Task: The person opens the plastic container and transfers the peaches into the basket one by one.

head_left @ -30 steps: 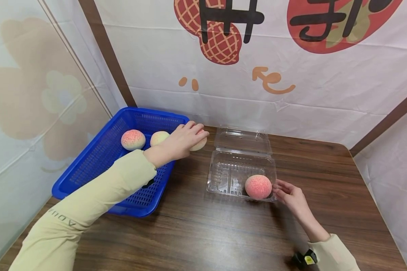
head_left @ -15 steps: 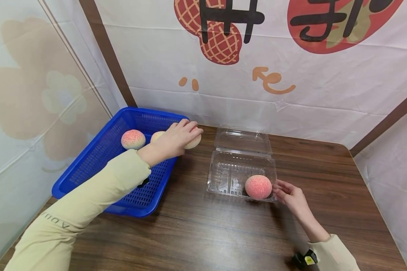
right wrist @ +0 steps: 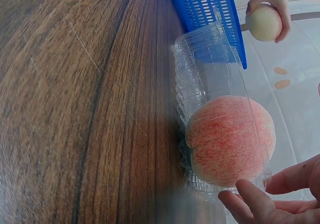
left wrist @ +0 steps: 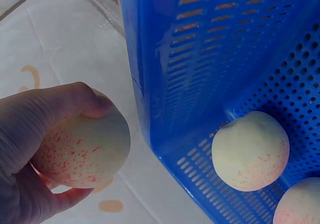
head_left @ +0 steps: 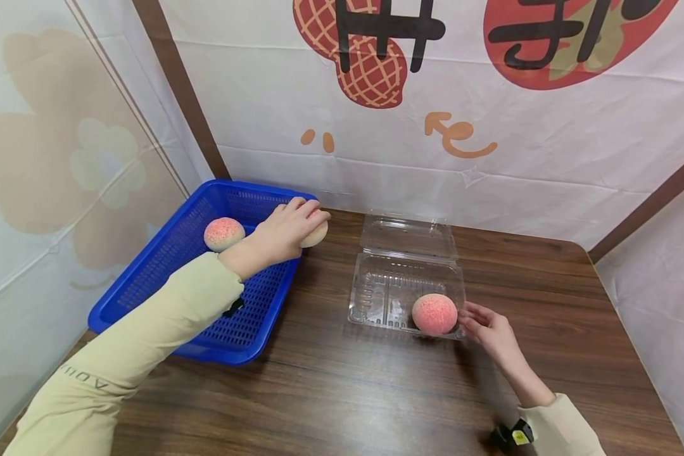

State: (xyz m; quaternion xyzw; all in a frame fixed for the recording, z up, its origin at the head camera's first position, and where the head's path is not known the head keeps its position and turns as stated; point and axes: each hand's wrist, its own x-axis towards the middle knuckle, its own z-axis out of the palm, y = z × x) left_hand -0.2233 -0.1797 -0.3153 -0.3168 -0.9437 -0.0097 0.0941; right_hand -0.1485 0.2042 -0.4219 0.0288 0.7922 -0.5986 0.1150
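Observation:
My left hand (head_left: 282,233) grips a pale peach with red speckles (left wrist: 92,151), thumb on one side and fingers curled round the other. It is raised over the right rim of the blue plastic basket (head_left: 133,278). Inside the basket lie a pink-topped peach (head_left: 224,234) and a paler peach (left wrist: 250,151); my left hand and arm hide the paler one in the head view. A hinged clear plastic container (head_left: 370,297) stands with its lid back, a pink peach (head_left: 434,314) in its right front corner. My right hand (head_left: 493,335) pinches the container's right edge.
The brown wooden table (head_left: 342,392) carries the basket at left and the container right of centre. A printed white cloth wall (head_left: 376,171) rises behind the table's far edge, with more cloth at both sides.
My left hand, still gripping its peach, has shifted left from beyond the basket's right rim to over it. My right hand and the container have stayed still.

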